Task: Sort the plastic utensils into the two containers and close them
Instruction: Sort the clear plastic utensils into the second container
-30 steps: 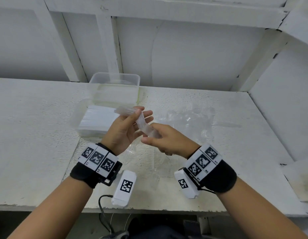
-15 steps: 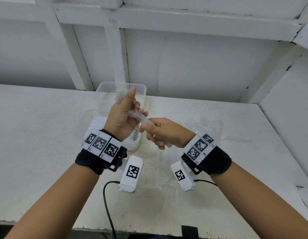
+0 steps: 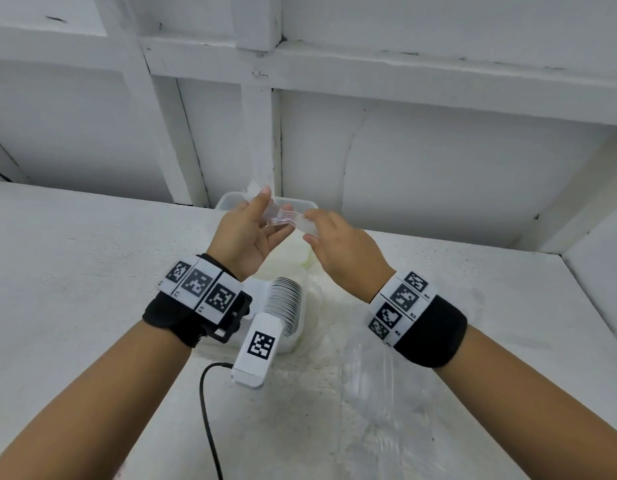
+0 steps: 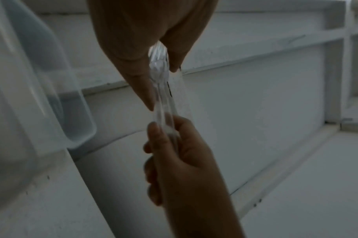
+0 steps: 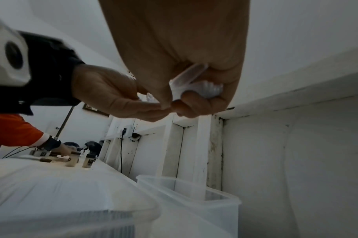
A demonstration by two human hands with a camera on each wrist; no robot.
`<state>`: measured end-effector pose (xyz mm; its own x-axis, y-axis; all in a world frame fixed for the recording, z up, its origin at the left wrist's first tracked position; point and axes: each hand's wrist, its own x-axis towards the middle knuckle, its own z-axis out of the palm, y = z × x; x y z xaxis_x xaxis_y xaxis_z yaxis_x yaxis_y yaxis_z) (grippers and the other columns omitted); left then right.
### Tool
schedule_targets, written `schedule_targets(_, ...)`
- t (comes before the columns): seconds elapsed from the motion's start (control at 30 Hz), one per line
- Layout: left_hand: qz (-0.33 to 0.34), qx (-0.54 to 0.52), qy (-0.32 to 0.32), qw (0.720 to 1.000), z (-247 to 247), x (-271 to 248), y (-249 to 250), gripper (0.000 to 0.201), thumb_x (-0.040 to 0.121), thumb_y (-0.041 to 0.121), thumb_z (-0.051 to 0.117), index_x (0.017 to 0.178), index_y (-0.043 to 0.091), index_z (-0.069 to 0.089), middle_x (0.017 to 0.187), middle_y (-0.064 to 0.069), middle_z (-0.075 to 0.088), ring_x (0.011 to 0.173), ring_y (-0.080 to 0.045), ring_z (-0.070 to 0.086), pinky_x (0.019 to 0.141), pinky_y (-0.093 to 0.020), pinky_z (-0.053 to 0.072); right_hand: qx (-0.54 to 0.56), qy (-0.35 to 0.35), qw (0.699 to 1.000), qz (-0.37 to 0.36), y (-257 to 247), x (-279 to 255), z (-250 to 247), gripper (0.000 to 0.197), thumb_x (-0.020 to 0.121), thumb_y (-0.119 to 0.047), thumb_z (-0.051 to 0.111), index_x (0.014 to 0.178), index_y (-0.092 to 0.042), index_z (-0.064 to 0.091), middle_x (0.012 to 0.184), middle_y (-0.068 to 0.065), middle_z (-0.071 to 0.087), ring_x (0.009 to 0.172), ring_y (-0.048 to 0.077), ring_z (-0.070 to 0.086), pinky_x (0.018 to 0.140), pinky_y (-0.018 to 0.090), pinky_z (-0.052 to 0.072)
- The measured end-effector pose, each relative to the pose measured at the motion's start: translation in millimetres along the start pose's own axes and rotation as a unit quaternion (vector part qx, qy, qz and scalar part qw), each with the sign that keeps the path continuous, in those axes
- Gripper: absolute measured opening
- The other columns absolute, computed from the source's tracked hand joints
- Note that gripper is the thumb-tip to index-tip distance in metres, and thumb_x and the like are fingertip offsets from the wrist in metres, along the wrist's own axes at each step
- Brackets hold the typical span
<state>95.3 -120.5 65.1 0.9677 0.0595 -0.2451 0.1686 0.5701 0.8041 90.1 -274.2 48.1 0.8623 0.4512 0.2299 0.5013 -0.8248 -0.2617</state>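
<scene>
Both hands up over the table (image 3: 75, 271), sharing one bunch of clear plastic utensils (image 3: 283, 216).

Left hand (image 3: 246, 233): thumb and fingers (image 3: 265, 195) pinch the far end of the bunch, tines poking past the thumb tip in the head view. Right hand (image 3: 341, 244): fingers curled around the near end, handles pinned between thumb and forefinger. The left wrist view shows the same: the bunch (image 4: 162, 90) spans between left hand (image 4: 149, 40) above and right hand (image 4: 180, 153) below. In the right wrist view the right hand (image 5: 186, 53) has utensil ends (image 5: 202, 87) bunched in its curl, with the left hand (image 5: 113, 91) touching at the fingertips.

The held bunch hangs above the empty clear container (image 3: 231, 199) at the table's back edge. The second container (image 3: 296, 327), nearer the front edge, holds a stacked row of white utensils (image 3: 286, 303). Crumpled clear plastic wrap (image 3: 379, 386) lies on the table toward the front-right. No lids visible on either container.
</scene>
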Motion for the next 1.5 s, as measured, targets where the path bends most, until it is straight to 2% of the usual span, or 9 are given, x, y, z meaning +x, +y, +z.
schedule_targets(0.23,0.007,0.069,0.036,0.997,-16.3,42.6,19.8,0.028,0.087,0.032,0.062,0.088,0.005,0.056,0.093,-0.014,0.068,0.07,-0.016,0.07,0.062,-0.021,0.058,0.068,-0.055,0.996,0.004,3.6,51.4,4.8,0.04,0.1,-0.033,0.036,0.137,-0.018,0.038,0.132,0.003,0.05,0.116,0.026,0.05,0.09,0.043,0.045)
schedule_targets(0.4,-0.033,0.122,0.041,0.991,-26.3,62.6,30.9,0.029,0.086,0.033,0.063,0.085,0.005,0.056,0.075,-0.01,0.071,0.064,-0.016,0.07,0.065,-0.024,0.059,0.137,-0.099,0.984,0.053,7.2,82.7,11.2,0.033,0.098,-0.025,0.043,0.13,-0.017,0.046,0.115,0.006,0.062,0.099,0.024,0.057,0.078,0.031,0.043)
schedule_targets(0.5,-0.072,0.244,0.039,0.966,-38.1,74.6,42.5,0.035,0.09,0.041,0.055,0.09,0.006,0.059,0.084,-0.009,0.069,0.075,-0.018,0.068,0.074,-0.03,0.056,0.135,-0.115,0.982,0.071,10.0,98.0,17.2,0.034,0.099,-0.024,0.042,0.132,-0.018,0.047,0.118,0.008,0.061,0.099,0.023,0.056,0.072,0.024,0.033)
schedule_targets(0.6,-0.076,0.388,0.058,0.917,-55.2,86.6,60.1,0.036,0.095,0.039,0.047,0.104,0.005,0.054,0.09,-0.008,0.065,0.079,-0.021,0.062,0.08,-0.032,0.05,0.12,-0.161,0.976,0.081,12.2,112.9,23.2,0.037,0.1,-0.024,0.037,0.136,-0.017,0.043,0.126,0.01,0.057,0.105,0.022,0.054,0.074,0.023,0.031)
schedule_targets(0.77,-0.042,0.647,0.079,0.757,-83.5,107.0,81.0,0.028,0.097,0.027,0.044,0.105,0.004,0.058,0.1,-0.009,0.062,0.09,-0.023,0.058,0.084,-0.037,0.051,0.022,-0.26,0.964,0.049,13.7,141.2,46.1,0.036,0.1,-0.021,0.036,0.135,-0.014,0.043,0.132,0.012,0.052,0.116,0.029,0.051,0.089,0.032,0.039)
schedule_targets(0.87,-0.08,0.715,0.08,0.69,-97.0,116.9,79.5,0.033,0.096,0.025,0.046,0.108,-0.003,0.06,0.108,-0.015,0.064,0.087,-0.024,0.058,0.078,-0.032,0.05,-0.03,-0.308,0.951,0.024,12.0,150.8,67.7,0.037,0.1,-0.02,0.04,0.135,-0.009,0.042,0.136,0.013,0.049,0.122,0.028,0.047,0.096,0.032,0.037)
schedule_targets(1.07,-0.157,0.668,0.05,0.725,-103.4,124.9,60.2,0.031,0.095,0.025,0.05,0.109,-0.001,0.057,0.083,-0.007,0.061,0.067,-0.019,0.061,0.07,-0.031,0.052,-0.099,-0.336,0.936,0.03,14.8,158.3,98.9,0.039,0.094,-0.029,0.053,0.121,0.0,0.055,0.123,0.016,0.057,0.112,0.032,0.055,0.094,0.036,0.046)
schedule_targets(1.2,-0.168,0.65,0.04,0.74,-102.4,126.1,55.5,0.027,0.095,0.021,0.051,0.108,-0.001,0.057,0.083,-0.011,0.065,0.07,-0.021,0.065,0.075,-0.035,0.055,-0.087,-0.327,0.94,0.04,17.4,156.9,101.9,0.051,0.093,-0.035,0.053,0.132,-0.003,0.047,0.135,0.017,0.044,0.12,0.032,0.048,0.103,0.04,0.039)
schedule_targets(1.5,-0.163,0.625,0.064,0.761,-103.8,129.9,52.7,0.023,0.094,0.012,0.051,0.109,-0.004,0.059,0.099,-0.016,0.069,0.091,-0.027,0.069,0.093,-0.04,0.051,0.104,-0.336,0.935,0.04,7.1,149.1,89.4,0.03,0.095,-0.011,0.047,0.12,-0.007,0.063,0.126,0.004,0.061,0.118,0.017,0.053,0.086,0.016,0.035)
